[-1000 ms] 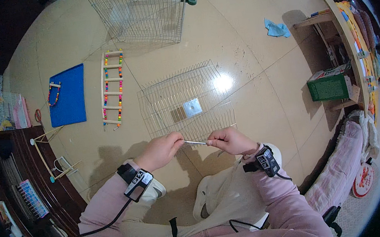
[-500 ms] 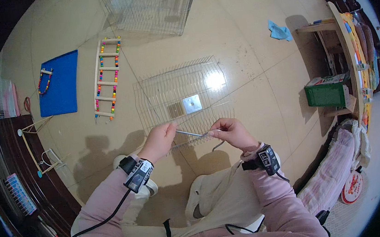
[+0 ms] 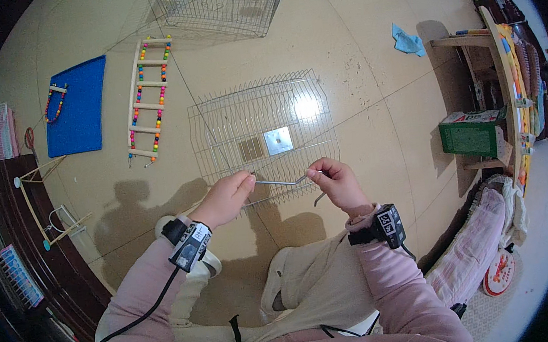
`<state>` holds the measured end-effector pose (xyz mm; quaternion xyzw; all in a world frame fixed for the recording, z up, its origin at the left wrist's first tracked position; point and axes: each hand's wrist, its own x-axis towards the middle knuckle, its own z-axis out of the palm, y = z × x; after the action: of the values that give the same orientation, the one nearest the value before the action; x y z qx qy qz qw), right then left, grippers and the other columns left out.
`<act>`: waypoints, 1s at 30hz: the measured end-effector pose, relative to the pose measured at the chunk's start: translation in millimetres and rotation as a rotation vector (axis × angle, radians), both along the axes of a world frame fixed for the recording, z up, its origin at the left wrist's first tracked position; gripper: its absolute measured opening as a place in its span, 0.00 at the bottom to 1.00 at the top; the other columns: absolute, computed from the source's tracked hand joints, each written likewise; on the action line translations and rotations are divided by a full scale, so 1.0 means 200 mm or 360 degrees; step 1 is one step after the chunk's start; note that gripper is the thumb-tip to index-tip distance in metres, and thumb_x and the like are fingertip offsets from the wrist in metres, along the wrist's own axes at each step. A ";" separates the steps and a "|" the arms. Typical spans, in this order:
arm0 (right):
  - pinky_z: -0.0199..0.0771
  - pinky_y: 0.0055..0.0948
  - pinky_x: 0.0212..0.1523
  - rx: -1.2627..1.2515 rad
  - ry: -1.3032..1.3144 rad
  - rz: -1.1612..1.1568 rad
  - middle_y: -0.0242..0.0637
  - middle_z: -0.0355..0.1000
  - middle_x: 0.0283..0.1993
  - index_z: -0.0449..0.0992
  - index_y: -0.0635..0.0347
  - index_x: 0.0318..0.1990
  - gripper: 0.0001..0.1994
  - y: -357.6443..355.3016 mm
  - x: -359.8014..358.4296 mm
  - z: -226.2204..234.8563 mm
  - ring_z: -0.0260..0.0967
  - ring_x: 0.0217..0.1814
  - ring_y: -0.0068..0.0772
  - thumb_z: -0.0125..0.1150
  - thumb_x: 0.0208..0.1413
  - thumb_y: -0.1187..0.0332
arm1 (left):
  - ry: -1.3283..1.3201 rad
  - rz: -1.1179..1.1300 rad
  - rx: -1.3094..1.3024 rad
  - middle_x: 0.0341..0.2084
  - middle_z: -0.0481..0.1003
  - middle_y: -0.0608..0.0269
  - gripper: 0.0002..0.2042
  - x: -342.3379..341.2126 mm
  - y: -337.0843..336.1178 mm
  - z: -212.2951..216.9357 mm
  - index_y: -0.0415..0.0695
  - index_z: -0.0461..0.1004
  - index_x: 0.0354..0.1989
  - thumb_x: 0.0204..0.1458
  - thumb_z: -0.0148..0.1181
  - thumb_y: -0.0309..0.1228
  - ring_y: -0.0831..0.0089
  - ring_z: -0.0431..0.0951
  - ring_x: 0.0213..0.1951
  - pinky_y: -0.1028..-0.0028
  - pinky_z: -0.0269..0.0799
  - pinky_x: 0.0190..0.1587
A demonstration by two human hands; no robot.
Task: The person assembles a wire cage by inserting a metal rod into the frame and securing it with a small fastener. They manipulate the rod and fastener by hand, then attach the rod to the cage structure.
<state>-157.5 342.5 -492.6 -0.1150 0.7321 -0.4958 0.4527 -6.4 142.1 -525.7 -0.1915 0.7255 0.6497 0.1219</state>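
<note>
Green box (image 3: pixel 472 135) on shelf (image 3: pixel 478 83), right

- Floor (image 3: pixel 355 49) is glossy beige tile, with thin grout lines curving toward the picture's rim.
- 1 bright ceiling-light glare (image 3: pixel 307 107) bounces off the tiles around the middle, and soft shadows sit lower left.
- Dark wooden cabinet (image 3: pixel 23 264) runs along the left edge, pretty dim over there.
- On the right there's a light wooden shelf unit (image 3: pixel 477 69) with a green box (image 3: pixel 474 134) on a lower board and colourful stuff stacked along its far side.
- Small blue cloth (image 3: pixel 407 40) lies on the floor just beside that shelf.
- Pink padded bedding (image 3: pixel 476 253) is bunched at the lower right.
</note>
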 end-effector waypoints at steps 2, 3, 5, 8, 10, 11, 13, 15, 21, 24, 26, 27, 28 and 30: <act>0.59 0.16 0.25 -0.0014 0.0089 0.0022 0.23 0.62 0.22 0.72 0.62 0.31 0.06 0.00 0.00 0.00 0.56 0.25 0.13 0.56 0.52 0.69 | -0.0169 0.0189 0.0343 0.13 0.61 0.70 0.16 0.00 0.00 -0.03 0.41 0.63 0.21 0.57 0.41 0.38 0.80 0.62 0.18 0.77 0.58 0.22; 0.59 0.17 0.24 -0.0012 0.0133 0.0027 0.24 0.63 0.22 0.72 0.62 0.31 0.05 0.00 0.01 0.01 0.57 0.24 0.14 0.56 0.52 0.70 | -0.0323 0.0264 0.0501 0.13 0.62 0.70 0.16 0.01 0.00 -0.04 0.41 0.63 0.21 0.56 0.42 0.38 0.79 0.62 0.17 0.76 0.57 0.21; 0.60 0.18 0.23 -0.0039 0.0292 0.0021 0.26 0.64 0.22 0.72 0.63 0.31 0.05 0.00 0.01 0.00 0.59 0.24 0.16 0.57 0.51 0.71 | -0.0519 0.0442 0.0765 0.12 0.60 0.73 0.16 0.01 -0.02 -0.06 0.43 0.63 0.19 0.56 0.42 0.39 0.81 0.60 0.16 0.77 0.55 0.19; 0.62 0.20 0.23 -0.0050 0.0694 -0.0010 0.31 0.66 0.23 0.72 0.63 0.31 0.04 0.00 -0.01 0.00 0.61 0.23 0.20 0.57 0.50 0.72 | -0.0530 0.0645 0.0536 0.11 0.57 0.75 0.15 0.02 -0.08 -0.10 0.45 0.63 0.19 0.55 0.44 0.39 0.84 0.56 0.13 0.80 0.51 0.15; 0.62 0.22 0.23 0.0042 0.1036 -0.0035 0.34 0.67 0.24 0.72 0.63 0.31 0.04 -0.01 -0.02 0.02 0.62 0.23 0.23 0.57 0.50 0.72 | -0.0516 0.0867 0.0452 0.10 0.57 0.75 0.13 0.04 -0.14 -0.13 0.45 0.63 0.21 0.54 0.45 0.39 0.85 0.54 0.11 0.81 0.48 0.13; 0.64 0.25 0.24 0.0141 0.1113 -0.0028 0.38 0.67 0.24 0.72 0.63 0.30 0.03 -0.02 -0.04 0.03 0.64 0.23 0.30 0.57 0.49 0.73 | -0.0551 0.1032 0.0550 0.11 0.57 0.75 0.12 0.07 -0.18 -0.14 0.45 0.64 0.22 0.54 0.46 0.38 0.85 0.53 0.11 0.82 0.46 0.12; 0.65 0.29 0.25 0.0245 0.1277 0.0092 0.39 0.67 0.25 0.71 0.63 0.29 0.03 -0.05 -0.07 0.05 0.65 0.24 0.35 0.57 0.48 0.73 | -0.0578 0.1242 0.0651 0.12 0.58 0.74 0.11 0.11 -0.25 -0.19 0.44 0.65 0.25 0.53 0.47 0.37 0.86 0.52 0.10 0.83 0.44 0.11; 0.65 0.32 0.26 0.0321 0.1452 0.0238 0.40 0.67 0.25 0.71 0.63 0.27 0.03 -0.10 -0.11 0.06 0.65 0.25 0.39 0.57 0.47 0.73 | -0.0575 0.1332 0.0660 0.14 0.60 0.74 0.09 0.16 -0.30 -0.25 0.43 0.66 0.28 0.53 0.47 0.36 0.88 0.52 0.10 0.84 0.43 0.11; 0.65 0.36 0.28 0.0436 0.1713 0.0575 0.40 0.65 0.23 0.71 0.61 0.25 0.04 -0.23 -0.16 0.03 0.64 0.29 0.43 0.57 0.46 0.71 | -0.0603 0.1118 0.0850 0.24 0.67 0.70 0.08 0.25 -0.29 -0.45 0.42 0.68 0.33 0.55 0.47 0.33 0.90 0.51 0.11 0.86 0.44 0.11; 0.65 0.36 0.28 0.0470 0.1732 0.0641 0.39 0.65 0.23 0.71 0.60 0.25 0.04 -0.25 -0.17 0.01 0.64 0.29 0.42 0.57 0.46 0.71 | -0.0555 0.1004 0.1092 0.27 0.70 0.67 0.09 0.23 -0.23 -0.53 0.41 0.68 0.36 0.55 0.47 0.34 0.90 0.50 0.11 0.86 0.45 0.12; 0.65 0.35 0.29 0.0531 0.1722 0.0666 0.39 0.65 0.24 0.71 0.60 0.25 0.04 -0.27 -0.16 0.01 0.64 0.29 0.42 0.57 0.46 0.71 | -0.0573 0.0926 0.1240 0.29 0.72 0.65 0.10 0.20 -0.20 -0.55 0.42 0.68 0.39 0.55 0.47 0.35 0.90 0.51 0.11 0.86 0.46 0.12; 0.65 0.35 0.29 0.0498 0.1749 0.0653 0.39 0.65 0.24 0.71 0.60 0.25 0.04 -0.27 -0.16 0.01 0.64 0.29 0.42 0.57 0.46 0.71 | -0.0573 0.0874 0.1311 0.30 0.73 0.63 0.11 0.19 -0.19 -0.56 0.42 0.68 0.41 0.55 0.47 0.35 0.89 0.51 0.11 0.85 0.46 0.12; 0.65 0.36 0.29 0.0498 0.1756 0.0642 0.39 0.65 0.24 0.71 0.61 0.25 0.04 -0.28 -0.15 0.02 0.64 0.29 0.42 0.57 0.45 0.71 | -0.0586 0.0832 0.1322 0.30 0.73 0.63 0.11 0.18 -0.18 -0.56 0.42 0.68 0.41 0.55 0.47 0.35 0.89 0.51 0.11 0.86 0.47 0.12; 0.65 0.36 0.29 0.0519 0.1744 0.0646 0.39 0.65 0.24 0.71 0.61 0.24 0.04 -0.29 -0.15 0.03 0.64 0.29 0.42 0.57 0.45 0.71 | -0.0574 0.0713 0.1335 0.30 0.73 0.62 0.11 0.17 -0.19 -0.55 0.41 0.68 0.40 0.55 0.47 0.35 0.89 0.51 0.10 0.86 0.48 0.13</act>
<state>-186.6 285.3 -486.9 -0.4199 0.8887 -0.1495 0.1071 27.8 104.7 -635.8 -0.3860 0.3107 0.8519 0.1694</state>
